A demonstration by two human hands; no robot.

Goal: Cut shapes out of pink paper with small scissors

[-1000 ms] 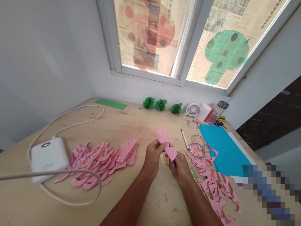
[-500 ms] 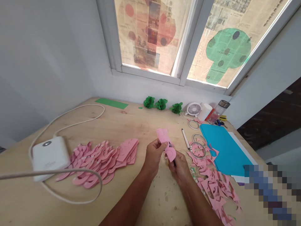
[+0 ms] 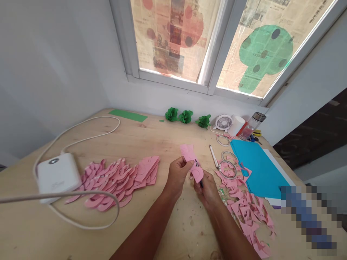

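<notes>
My left hand (image 3: 175,177) pinches a folded piece of pink paper (image 3: 197,174) with a rounded end, over the middle of the table. A pair of dark scissors (image 3: 201,183) is in my right hand (image 3: 210,189), its blades at the paper's edge and mostly hidden behind it. To the left of my hands lies a heap of cut pink paper shapes (image 3: 114,184), with flatter pink pieces (image 3: 148,169) at its right end. Curly pink scraps (image 3: 251,213) spread beside my right forearm.
On the left, a white power bank (image 3: 58,175) trails a looping cable (image 3: 81,227). Green paper ornaments (image 3: 185,116), a small fan (image 3: 223,122) and a bottle (image 3: 252,126) line the back. At right are blue sheets (image 3: 260,168), a pen (image 3: 213,156) and tape rolls (image 3: 227,169).
The view has tilted slightly, shifting the table a little upward. Both hands keep their hold on the paper and scissors, and the paper's rounded end is turned slightly.
</notes>
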